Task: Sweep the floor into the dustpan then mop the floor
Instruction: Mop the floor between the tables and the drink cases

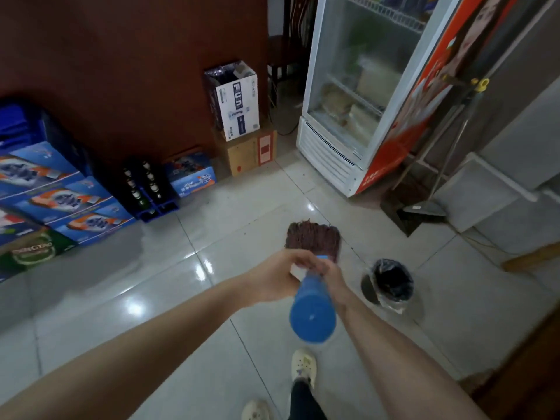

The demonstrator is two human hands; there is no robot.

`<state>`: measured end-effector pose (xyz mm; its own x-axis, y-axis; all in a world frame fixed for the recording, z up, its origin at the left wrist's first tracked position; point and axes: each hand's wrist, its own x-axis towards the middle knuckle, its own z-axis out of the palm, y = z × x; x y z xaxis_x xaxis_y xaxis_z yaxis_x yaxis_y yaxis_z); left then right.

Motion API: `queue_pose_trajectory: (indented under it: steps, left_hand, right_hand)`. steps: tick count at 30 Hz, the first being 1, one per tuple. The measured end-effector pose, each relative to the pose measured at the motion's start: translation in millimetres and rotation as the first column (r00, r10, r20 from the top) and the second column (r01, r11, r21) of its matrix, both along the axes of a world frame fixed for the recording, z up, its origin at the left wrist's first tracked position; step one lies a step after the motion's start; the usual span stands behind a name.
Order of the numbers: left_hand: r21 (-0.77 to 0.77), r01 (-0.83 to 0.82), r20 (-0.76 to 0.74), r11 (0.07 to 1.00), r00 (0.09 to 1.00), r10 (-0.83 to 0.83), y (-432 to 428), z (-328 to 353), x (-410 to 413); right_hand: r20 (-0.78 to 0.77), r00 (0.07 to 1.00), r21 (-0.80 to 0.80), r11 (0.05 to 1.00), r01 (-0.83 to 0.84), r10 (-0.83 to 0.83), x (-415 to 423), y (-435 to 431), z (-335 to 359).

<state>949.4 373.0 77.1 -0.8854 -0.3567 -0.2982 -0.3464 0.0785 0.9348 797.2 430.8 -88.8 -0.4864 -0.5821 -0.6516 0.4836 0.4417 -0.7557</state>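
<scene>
Both of my hands hold a mop by its blue handle (312, 310), which points up toward the camera. My left hand (280, 275) grips the handle from the left; my right hand (328, 272) grips it from the right, just beside it. The mop's dark reddish-brown head (312, 236) rests on the glossy tiled floor (169, 286) right beyond my hands. A dustpan (407, 218) and a broom (425, 209) with a long metal handle lean by the fridge at the right.
A small bin (392, 281) lined with a black bag stands right of the mop. A glass-door fridge (351, 95) is ahead right. Stacked blue cartons (60, 195), a bottle crate (145, 189) and cardboard boxes (239, 107) line the brown wall. My feet (303, 363) are below.
</scene>
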Motion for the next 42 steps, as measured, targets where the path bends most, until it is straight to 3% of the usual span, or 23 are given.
queue_pose_trajectory:
  steps: [4, 7, 10, 13, 15, 18, 21, 24, 27, 34, 42]
  left_hand:
    - [0.174, -0.067, 0.005, 0.982, 0.998, 0.067, 30.2, -27.5, 49.3]
    - [0.485, -0.206, 0.086, 0.85, 0.978, 0.188, 55.2, -35.4, 71.0]
    - [0.558, -0.346, 0.231, 0.754, 0.938, 0.259, 82.9, -27.9, 81.8]
    - [0.588, -0.35, 0.303, 0.729, 0.931, 0.202, 111.3, -28.3, 94.6]
    - [0.565, -0.364, 0.367, 0.74, 0.915, 0.17, 131.5, -34.4, 102.0]
    - [0.496, -0.507, 0.496, 0.705, 0.832, 0.249, 165.7, -49.0, 102.2]
    - [0.315, -0.575, 0.598, 0.755, 0.738, 0.312, 198.5, -68.5, 102.5]
    - [0.171, -0.501, 0.597, 0.848, 0.738, 0.315, 225.4, -84.5, 109.2]
    - [0.11, -0.453, 0.594, 0.885, 0.744, 0.307, 239.5, -91.2, 111.8]
    - [0.06, -0.44, 0.553, 0.896, 0.762, 0.337, 266.5, -94.6, 129.9]
    - [0.001, -0.425, 0.544, 0.905, 0.759, 0.357, 312.0, -96.6, 209.5]
  right_hand:
    - [0.182, 0.972, 0.036, 0.989, 0.145, -0.149, 45.2, 23.0, -16.4]
    - [0.252, 0.955, 0.076, 0.987, 0.144, -0.159, 64.2, 39.3, -22.5]
    - [0.369, 0.905, 0.115, 0.977, 0.182, -0.212, 77.8, 56.1, -30.7]
    - [0.426, 0.881, 0.166, 0.975, 0.148, -0.206, 84.0, 67.6, -30.4]
    - [0.421, 0.893, 0.198, 0.977, 0.082, -0.16, 88.9, 79.7, -36.9]
    - [0.426, 0.899, 0.188, 0.982, 0.028, -0.107, 96.8, 101.2, -51.9]
    - [0.421, 0.905, 0.196, 0.98, -0.031, -0.056, 104.6, 119.6, -63.8]
    - [0.407, 0.913, 0.249, 0.964, -0.093, -0.017, 112.2, 136.4, -74.4]
    - [0.364, 0.931, 0.288, 0.953, -0.096, -0.016, 122.4, 146.9, -82.2]
    - [0.27, 0.963, 0.327, 0.941, -0.086, -0.006, 148.2, 158.2, -85.9]
    - [0.204, 0.979, 0.315, 0.947, -0.06, -0.005, 227.1, 193.9, -83.3]
